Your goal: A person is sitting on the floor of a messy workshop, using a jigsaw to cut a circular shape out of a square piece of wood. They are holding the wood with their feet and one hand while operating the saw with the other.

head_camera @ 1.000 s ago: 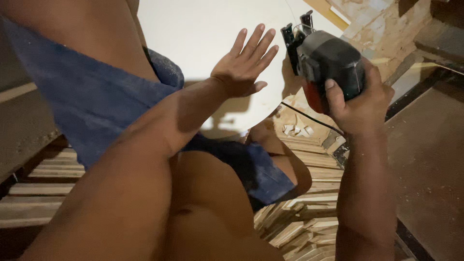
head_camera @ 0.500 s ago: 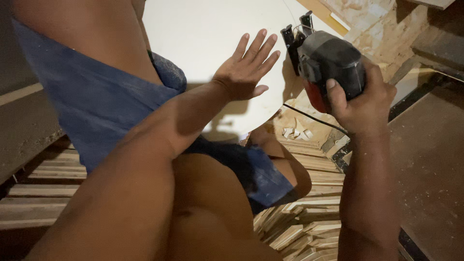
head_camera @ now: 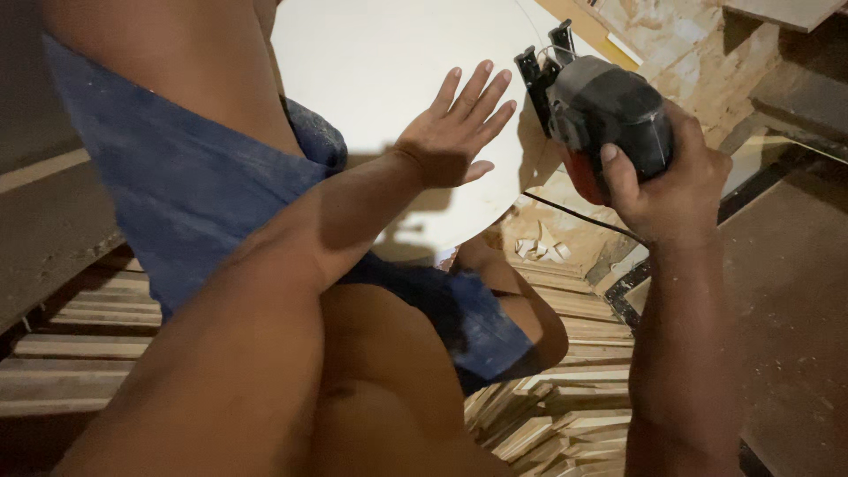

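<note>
I count two hands and one power tool: my left hand (head_camera: 455, 132) lies flat, fingers spread, on the one white rounded panel (head_camera: 389, 62), while my right hand (head_camera: 676, 190) grips the black-and-red jigsaw (head_camera: 605, 115) at the panel's edge, above scattered wood offcuts (head_camera: 539, 424).

Woodworking workshop; stacked wood offcuts (head_camera: 539, 424), chipboard sheets (head_camera: 671, 35), power tool (head_camera: 609, 115)

dim workshop, warm light. pale wood offcuts (head_camera: 548, 424) heaped on the floor. stacked planks (head_camera: 79, 353) at left. dark brown floor (head_camera: 795, 336) at right.
</note>
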